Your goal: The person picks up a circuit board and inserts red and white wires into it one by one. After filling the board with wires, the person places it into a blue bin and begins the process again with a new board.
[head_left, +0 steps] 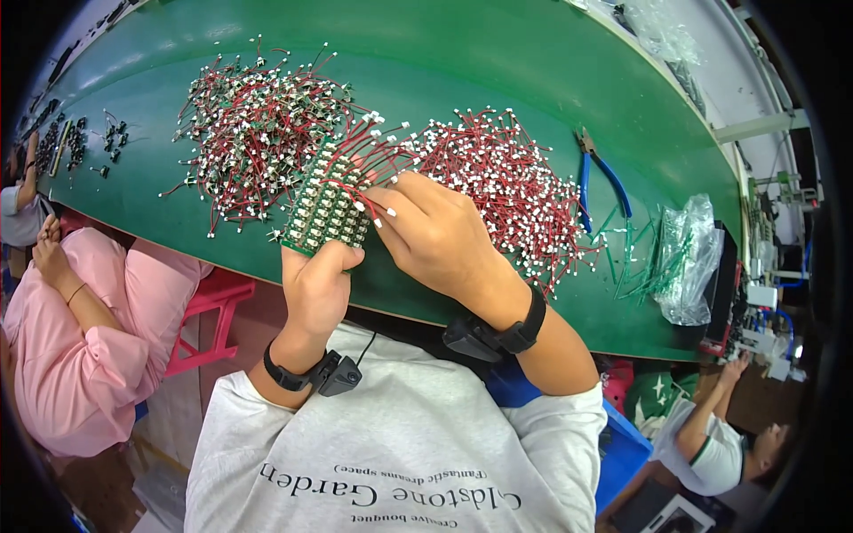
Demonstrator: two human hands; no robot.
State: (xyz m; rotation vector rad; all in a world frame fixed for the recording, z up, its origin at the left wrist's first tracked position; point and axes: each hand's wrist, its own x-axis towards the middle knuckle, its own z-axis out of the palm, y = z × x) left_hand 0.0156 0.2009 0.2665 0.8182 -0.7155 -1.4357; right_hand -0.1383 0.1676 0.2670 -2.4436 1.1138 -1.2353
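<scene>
My left hand (pixel 317 284) grips the lower edge of a green circuit board panel (pixel 324 213), its thumb lying on the front face. Rows of small pale connectors cover the panel, and red wires with white plugs stand out from its upper part. At the panel's right side, the fingers of my right hand (pixel 444 235) are pinched round a short red cable (pixel 366 197) with white plugs. Behind the panel rises a heap of small boards with red cables (pixel 258 133). To the right of my right hand spreads a pile of loose red cables with white plugs (pixel 506 178).
Blue-handled pliers (pixel 597 178) lie right of the cable pile. Beyond them are green strips (pixel 626 258) and a clear plastic bag (pixel 689 258). Small dark parts (pixel 114 138) lie far left on the green table (pixel 426 80). People sit at both sides; a pink stool (pixel 213 311) stands left.
</scene>
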